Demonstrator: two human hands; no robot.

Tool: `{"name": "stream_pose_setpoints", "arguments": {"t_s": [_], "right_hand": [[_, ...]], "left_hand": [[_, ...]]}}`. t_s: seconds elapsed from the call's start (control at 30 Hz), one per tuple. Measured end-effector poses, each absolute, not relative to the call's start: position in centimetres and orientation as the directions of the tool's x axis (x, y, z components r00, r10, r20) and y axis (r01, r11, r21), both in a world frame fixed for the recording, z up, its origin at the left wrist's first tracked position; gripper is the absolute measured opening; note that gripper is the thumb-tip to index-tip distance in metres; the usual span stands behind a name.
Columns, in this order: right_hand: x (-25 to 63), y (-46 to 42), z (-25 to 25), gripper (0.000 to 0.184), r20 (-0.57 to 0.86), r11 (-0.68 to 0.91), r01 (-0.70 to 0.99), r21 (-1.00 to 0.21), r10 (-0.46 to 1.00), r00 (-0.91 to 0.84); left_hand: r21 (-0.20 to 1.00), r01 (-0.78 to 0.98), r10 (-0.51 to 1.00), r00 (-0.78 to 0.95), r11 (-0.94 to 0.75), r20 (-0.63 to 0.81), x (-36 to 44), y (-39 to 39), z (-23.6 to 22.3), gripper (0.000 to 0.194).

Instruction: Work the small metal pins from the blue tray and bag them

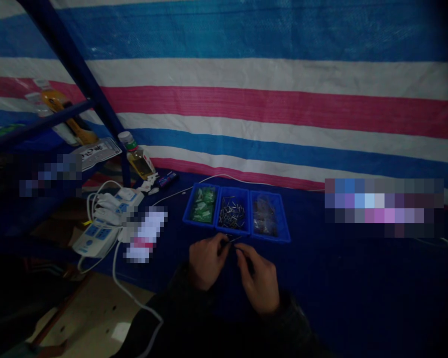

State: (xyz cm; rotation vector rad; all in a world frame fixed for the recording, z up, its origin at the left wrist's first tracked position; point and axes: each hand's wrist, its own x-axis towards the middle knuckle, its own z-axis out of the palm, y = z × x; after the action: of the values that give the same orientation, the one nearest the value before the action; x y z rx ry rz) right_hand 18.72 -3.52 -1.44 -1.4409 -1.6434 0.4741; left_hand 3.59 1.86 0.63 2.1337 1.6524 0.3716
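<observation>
My left hand (206, 262) is closed in a pinch on a thin metal pin (234, 240), which sticks out to the right from its fingertips. Close beside it, my right hand (260, 279) has thumb and forefinger pressed together; whatever lies between them is too dark and small to make out. Just beyond both hands stand three blue bins in a row. The left bin (186, 219) holds green packets (203, 204). Many similar loose metal pins (231, 214) fill the middle bin (234, 191). Clear plastic bags (264, 215) lie in the right bin (282, 219).
Left of the bins lie a blurred-out phone-like object (147, 236) and a white power strip (95, 238) with plugs and cables. A bottle of yellowish liquid (139, 161) stands by the blue metal frame (108, 117). A striped tarp (265, 107) hangs behind the dark blue table (339, 288).
</observation>
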Motion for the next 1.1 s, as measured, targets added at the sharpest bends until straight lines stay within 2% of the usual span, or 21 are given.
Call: {"name": "stream_pose_setpoints", "arguments": {"t_s": [0.1, 0.37, 0.53, 0.8, 0.87, 1.0, 1.1], "right_hand": [[18.6, -3.2, -1.6, 0.023, 0.319, 0.246, 0.615, -0.749, 0.948, 0.010], [19.0, -2.8, -2.9, 0.024, 0.275, 0.131, 0.699, -0.703, 0.956, 0.098], [19.6, -2.6, -3.0, 0.029, 0.237, 0.167, 0.780, -0.603, 0.971, -0.024], [19.7, -1.4, -2.7, 0.021, 0.212, 0.262, 0.828, -0.496, 0.961, -0.177], [19.6, -1.1, -2.8, 0.020, 0.211, 0.274, 0.831, -0.485, 0.958, -0.193], [19.1, -1.1, -3.4, 0.023, 0.284, 0.341, 0.813, -0.471, 0.932, -0.226], [18.5, -1.6, -3.6, 0.021, 0.349, 0.386, 0.745, -0.544, 0.912, -0.217]], "left_hand": [[0.468, 0.857, 0.963, 0.266, -0.217, -0.040, 3.7, 1.9, 0.5, 0.017], [0.461, 0.842, 0.938, 0.342, -0.281, -0.053, 3.1, 2.3, -0.1, 0.020], [0.458, 0.821, 0.909, 0.413, -0.342, -0.062, 2.4, 2.6, -0.5, 0.021], [0.495, 0.798, 0.886, 0.450, -0.344, -0.110, 1.9, 2.8, -0.8, 0.019], [0.532, 0.784, 0.895, 0.435, -0.321, -0.100, 1.8, 2.8, -0.6, 0.018], [0.707, 0.622, 0.875, 0.484, -0.337, -0.008, 1.2, 2.4, 0.0, 0.021], [0.825, 0.468, 0.852, 0.522, -0.317, 0.032, 0.5, 2.2, 0.2, 0.031]]}}
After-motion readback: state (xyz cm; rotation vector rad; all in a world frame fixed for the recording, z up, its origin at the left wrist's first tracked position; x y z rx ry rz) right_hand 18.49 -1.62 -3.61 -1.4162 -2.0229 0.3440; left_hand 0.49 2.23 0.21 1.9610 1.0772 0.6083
